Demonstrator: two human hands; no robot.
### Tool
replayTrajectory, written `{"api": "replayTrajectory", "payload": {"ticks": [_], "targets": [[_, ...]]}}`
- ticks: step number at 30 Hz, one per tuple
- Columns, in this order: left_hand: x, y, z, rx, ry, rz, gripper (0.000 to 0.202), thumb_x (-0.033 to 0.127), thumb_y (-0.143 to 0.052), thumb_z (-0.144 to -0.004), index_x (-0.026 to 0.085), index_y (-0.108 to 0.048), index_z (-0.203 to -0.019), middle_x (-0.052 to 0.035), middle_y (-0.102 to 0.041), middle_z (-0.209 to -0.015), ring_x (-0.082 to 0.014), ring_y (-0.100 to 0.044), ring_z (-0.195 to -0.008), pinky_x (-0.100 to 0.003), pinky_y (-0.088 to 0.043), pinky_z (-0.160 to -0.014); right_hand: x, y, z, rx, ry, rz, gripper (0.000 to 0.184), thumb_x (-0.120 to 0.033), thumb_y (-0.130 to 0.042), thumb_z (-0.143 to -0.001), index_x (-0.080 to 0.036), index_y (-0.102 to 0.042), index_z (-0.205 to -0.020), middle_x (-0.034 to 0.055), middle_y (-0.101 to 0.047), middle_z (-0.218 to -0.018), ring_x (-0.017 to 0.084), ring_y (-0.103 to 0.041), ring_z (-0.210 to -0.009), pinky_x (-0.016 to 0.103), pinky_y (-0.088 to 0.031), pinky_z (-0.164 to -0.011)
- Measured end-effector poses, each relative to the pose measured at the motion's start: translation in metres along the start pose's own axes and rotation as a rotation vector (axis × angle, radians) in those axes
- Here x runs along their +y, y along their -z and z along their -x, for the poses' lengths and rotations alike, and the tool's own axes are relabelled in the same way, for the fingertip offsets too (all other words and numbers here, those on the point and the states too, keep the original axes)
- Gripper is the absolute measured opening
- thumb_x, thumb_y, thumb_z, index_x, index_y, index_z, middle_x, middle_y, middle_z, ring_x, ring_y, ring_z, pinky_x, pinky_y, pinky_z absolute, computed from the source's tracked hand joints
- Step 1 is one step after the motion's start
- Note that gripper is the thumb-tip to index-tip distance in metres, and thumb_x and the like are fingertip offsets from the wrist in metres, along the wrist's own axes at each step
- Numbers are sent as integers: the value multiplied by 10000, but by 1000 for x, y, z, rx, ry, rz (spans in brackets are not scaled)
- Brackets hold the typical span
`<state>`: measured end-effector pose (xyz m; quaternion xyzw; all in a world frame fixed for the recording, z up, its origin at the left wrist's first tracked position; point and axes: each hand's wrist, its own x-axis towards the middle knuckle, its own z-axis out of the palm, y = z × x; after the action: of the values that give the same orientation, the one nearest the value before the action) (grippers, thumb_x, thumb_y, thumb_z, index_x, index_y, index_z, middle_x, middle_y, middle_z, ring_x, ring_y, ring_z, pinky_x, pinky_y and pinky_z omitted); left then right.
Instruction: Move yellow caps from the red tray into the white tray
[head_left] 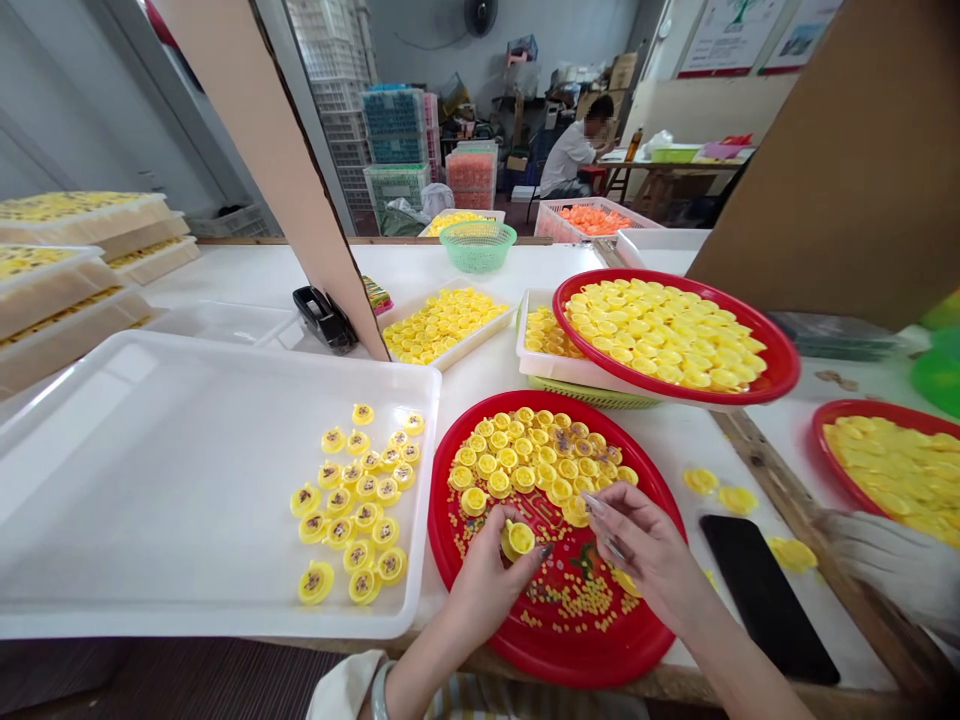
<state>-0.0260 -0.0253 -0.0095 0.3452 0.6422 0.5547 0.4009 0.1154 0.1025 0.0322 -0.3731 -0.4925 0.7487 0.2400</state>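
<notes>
My left hand (491,570) is closed on a yellow plastic cap (517,540), held over the near red tray (637,640). My right hand (645,550) hovers just right of it, fingers pinched together over the tray; what they hold is too small to name. The red tray carries several yellow caps (536,460) at its far side and tiny yellow beads (577,595) near me. To the left, a large white tray (150,480) holds several finished yellow caps (360,500) with dark centres, laid in rows at its right end.
A black phone (765,600) lies right of the red tray, with loose caps beside it. A second red tray (772,360) full of caps rests on white trays behind. Another person's gloved hand (892,560) is at the right; a cardboard divider (277,160) leans behind.
</notes>
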Motion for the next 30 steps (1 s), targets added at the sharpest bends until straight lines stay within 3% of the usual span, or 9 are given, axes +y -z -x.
{"api": "replayTrajectory", "payload": {"ticks": [2,5,7,10,13,18,23,26,30], "targets": [[0,1,0,-23,20,1,220,209,-603,-815,201,-510,-1015,-38,-662,-987,-195,-617,-925,-321,-487,-844,6,-2,2,-19,-97,-42,361,-409,-816,-713,-215,-524,-798,-60,-580,-622,43,-469,-464,128,-344,-397],[-2,0,1,-89,41,178,265,212,-587,-806,195,-476,-1047,-51,-655,-1000,-188,-616,-921,-315,-492,-833,13,-5,4,-91,-152,-116,410,-391,-844,-664,-228,-492,-798,-20,-655,-729,123,-606,-610,224,-499,-523],[-2,-2,2,-132,60,290,275,228,-580,-811,195,-459,-1056,-47,-645,-994,-178,-608,-930,-308,-485,-851,17,-6,4,-109,-150,-119,400,-396,-847,-650,-225,-511,-783,-10,-662,-782,156,-634,-705,279,-538,-618],[-3,-4,4,-151,107,334,275,255,-566,-830,202,-460,-1078,-26,-630,-971,-159,-593,-897,-292,-476,-839,24,-7,4,-3,-105,-49,360,-427,-843,-647,-209,-570,-734,-51,-579,-678,87,-521,-580,192,-450,-508],[-6,-10,6,-122,85,334,287,287,-562,-857,203,-463,-1114,-38,-628,-1007,-164,-586,-919,-304,-474,-863,31,-8,5,59,-165,-90,359,-435,-852,-635,-203,-588,-709,-74,-487,-575,45,-390,-481,146,-342,-424],[-11,-22,10,-90,-10,332,210,248,-524,-896,197,-488,-1096,-33,-622,-949,-166,-589,-895,-306,-492,-852,39,-15,11,-69,-246,-201,369,-455,-831,-657,-231,-563,-776,-37,-587,-663,76,-429,-479,188,-403,-407],[-6,-23,15,-115,-21,289,192,185,-462,-909,191,-514,-1094,-32,-598,-940,-153,-572,-852,-293,-510,-817,41,-15,12,-130,-185,-2,398,-523,-775,-711,-223,-514,-744,-66,-523,-556,78,-409,-443,192,-402,-396],[-1,-20,17,-120,-26,215,226,166,-442,-913,197,-521,-1123,-51,-603,-1026,-171,-578,-942,-317,-503,-881,42,-12,12,-182,-140,96,407,-569,-714,-759,-213,-517,-727,-79,-459,-522,65,-354,-423,178,-354,-374],[9,-15,20,-131,-35,145,266,147,-420,-912,199,-514,-1156,-66,-607,-1113,-186,-565,-1057,-348,-456,-990,47,-14,15,-194,-97,125,378,-585,-663,-796,-230,-535,-782,-72,-467,-575,82,-384,-447,196,-382,-401]]}}
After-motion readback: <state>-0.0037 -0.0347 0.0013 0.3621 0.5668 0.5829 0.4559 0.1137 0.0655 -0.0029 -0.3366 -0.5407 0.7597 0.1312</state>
